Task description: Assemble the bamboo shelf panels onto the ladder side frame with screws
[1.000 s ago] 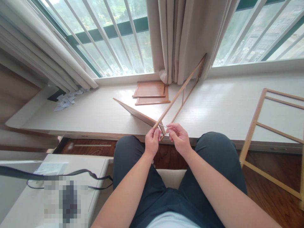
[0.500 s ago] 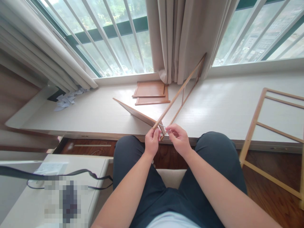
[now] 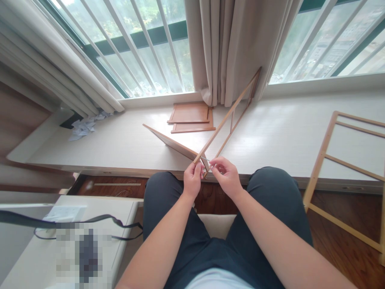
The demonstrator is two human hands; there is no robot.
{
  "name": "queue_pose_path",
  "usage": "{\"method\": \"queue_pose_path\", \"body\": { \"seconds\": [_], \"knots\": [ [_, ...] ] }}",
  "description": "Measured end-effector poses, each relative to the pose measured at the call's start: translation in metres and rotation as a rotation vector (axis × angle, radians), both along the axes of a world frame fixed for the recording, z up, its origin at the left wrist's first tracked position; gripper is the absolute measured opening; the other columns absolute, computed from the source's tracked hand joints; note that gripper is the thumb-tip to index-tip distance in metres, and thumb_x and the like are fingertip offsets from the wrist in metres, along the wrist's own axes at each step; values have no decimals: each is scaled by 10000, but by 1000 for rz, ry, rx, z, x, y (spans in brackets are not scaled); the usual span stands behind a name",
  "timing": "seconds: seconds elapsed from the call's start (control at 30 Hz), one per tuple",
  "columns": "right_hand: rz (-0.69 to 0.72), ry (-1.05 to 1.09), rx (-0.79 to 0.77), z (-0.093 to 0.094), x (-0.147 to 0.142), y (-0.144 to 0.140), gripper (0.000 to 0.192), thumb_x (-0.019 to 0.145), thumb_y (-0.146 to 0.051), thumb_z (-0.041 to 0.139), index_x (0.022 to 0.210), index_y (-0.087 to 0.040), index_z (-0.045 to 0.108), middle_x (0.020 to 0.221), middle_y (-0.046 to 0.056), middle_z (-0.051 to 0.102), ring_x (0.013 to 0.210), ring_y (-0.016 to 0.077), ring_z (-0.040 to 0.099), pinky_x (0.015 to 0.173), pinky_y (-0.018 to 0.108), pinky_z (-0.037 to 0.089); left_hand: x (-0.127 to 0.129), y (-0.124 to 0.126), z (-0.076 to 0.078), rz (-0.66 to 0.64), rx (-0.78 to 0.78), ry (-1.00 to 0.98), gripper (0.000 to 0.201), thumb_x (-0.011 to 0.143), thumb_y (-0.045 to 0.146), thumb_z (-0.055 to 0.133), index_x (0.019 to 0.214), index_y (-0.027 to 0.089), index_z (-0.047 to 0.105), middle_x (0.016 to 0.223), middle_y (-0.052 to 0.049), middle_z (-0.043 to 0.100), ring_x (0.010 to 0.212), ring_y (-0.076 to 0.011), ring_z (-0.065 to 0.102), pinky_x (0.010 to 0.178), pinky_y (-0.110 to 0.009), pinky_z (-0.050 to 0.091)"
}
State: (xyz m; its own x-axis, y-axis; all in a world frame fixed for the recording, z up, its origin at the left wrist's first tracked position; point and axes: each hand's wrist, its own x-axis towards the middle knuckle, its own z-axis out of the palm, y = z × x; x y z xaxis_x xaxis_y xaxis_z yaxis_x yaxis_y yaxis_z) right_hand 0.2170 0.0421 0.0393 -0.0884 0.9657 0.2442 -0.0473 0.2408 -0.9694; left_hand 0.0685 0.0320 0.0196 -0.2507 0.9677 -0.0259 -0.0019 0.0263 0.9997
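Pixelated patch [image 3: 84, 251] blurs the desk; second wooden frame [image 3: 345, 160] cut off at right

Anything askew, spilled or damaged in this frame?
Nothing looks damaged. A heap of crumpled white paper lies loose at the pale window ledge's left end, and a light wooden ladder-like frame leans off its right edge onto the floor.

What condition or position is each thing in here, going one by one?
Left hand: closed on the near end of the slatted frame.
Right hand: fingertips pinched at the same corner; what they pinch is too small to tell.
Slatted frame: tilted, far end against the curtain.
Wooden panel: propped at a slant on the sill.
Flat panels: stacked, lying flat.
Second frame: leaning on the sill's edge.
Curtain: drawn together.
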Motion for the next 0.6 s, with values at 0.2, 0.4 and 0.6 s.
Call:
{"method": "queue_pose_path", "body": {
  "seconds": [0.2,0.4,0.6],
  "knots": [
    [7,42,-53,-2,0,0,112,902,-288,677,988,-231,722,813,16,653,636,144,542,553,263,454,0,0,0,-1,-1,-3,410,905,561,638,806,164,654,610,23,550,477,-75,459,471,-206,383],
    [10,46,-101,-4,0,-1,171,897,-350,702,1012,-229,742,821,27,672,598,137,533,490,247,428,0,0,-1,-5,4,-5,416,908,566,636,810,162,653,609,23,545,477,-75,458,465,-205,379],
    [5,42,-105,-4,0,0,186,897,-378,712,1007,-236,759,827,33,675,601,140,529,481,249,426,0,0,-1,-3,9,-7,407,907,560,640,808,166,657,613,23,549,479,-75,460,468,-206,380]
  ]
}}
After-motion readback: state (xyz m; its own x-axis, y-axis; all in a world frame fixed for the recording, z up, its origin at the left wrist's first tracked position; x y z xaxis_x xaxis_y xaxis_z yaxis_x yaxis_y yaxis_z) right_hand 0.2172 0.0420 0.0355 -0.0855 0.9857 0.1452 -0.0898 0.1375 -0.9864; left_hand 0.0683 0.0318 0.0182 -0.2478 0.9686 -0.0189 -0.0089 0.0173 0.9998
